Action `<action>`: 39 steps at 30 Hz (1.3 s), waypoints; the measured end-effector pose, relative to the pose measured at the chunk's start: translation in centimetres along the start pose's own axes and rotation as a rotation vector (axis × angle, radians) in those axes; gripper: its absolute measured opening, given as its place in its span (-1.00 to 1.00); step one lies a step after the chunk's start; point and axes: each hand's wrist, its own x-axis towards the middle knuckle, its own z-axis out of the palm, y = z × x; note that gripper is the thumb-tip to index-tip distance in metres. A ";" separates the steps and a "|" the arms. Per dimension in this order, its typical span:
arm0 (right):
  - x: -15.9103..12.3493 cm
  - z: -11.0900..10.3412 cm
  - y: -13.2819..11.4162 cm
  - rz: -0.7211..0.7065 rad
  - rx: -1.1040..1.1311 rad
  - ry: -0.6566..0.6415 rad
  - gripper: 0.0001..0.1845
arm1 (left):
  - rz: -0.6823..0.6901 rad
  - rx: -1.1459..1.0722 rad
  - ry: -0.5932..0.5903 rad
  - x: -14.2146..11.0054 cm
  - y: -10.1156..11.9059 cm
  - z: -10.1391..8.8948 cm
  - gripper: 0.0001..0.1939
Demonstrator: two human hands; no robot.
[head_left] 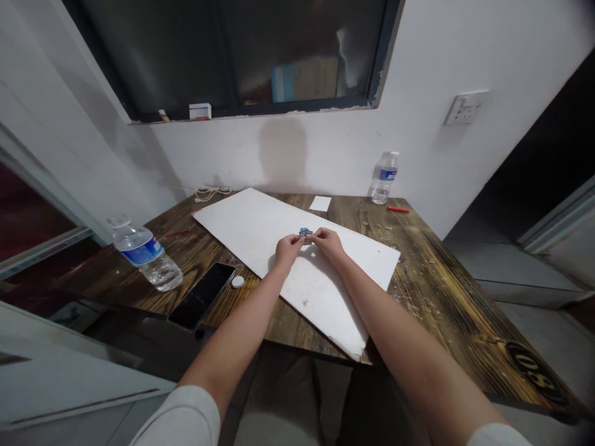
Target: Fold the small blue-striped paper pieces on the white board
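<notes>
A small blue-and-grey piece (305,233), too small to name exactly, is held between both hands just over a white board (251,217). My left hand (288,249) pinches it from the left, fingers closed. From the right, the fingertips of my right hand (329,241) close on the same piece. The fingers partly hide it. The board lies slantwise across the dark wooden table (432,310), its near corner at the table's front edge.
Left of the board are an uncapped water bottle (147,253), a black phone (203,294) and a white cap (237,282). At the back lie a cable (211,193) and a white card (320,203). A second bottle (385,178) stands near a red stick (398,209).
</notes>
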 end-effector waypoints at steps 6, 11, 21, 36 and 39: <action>0.0 0.0 0.1 -0.009 -0.006 0.002 -0.52 | -0.004 -0.007 -0.003 0.0 0.0 0.0 -0.67; 0.0 0.0 0.0 0.000 0.006 -0.001 -0.51 | -0.003 0.002 0.003 0.0 0.0 -0.1 -0.69; 0.0 0.0 0.0 -0.009 -0.026 -0.001 -0.50 | -0.022 -0.007 -0.001 -0.3 0.4 -0.1 -0.71; -0.1 0.0 -0.2 0.001 -0.014 0.004 -0.51 | -0.024 -0.018 0.003 -0.2 0.1 0.0 -0.71; -0.1 0.0 -0.1 0.000 -0.004 0.001 -0.51 | -0.018 -0.028 -0.002 -0.2 0.2 0.0 -0.72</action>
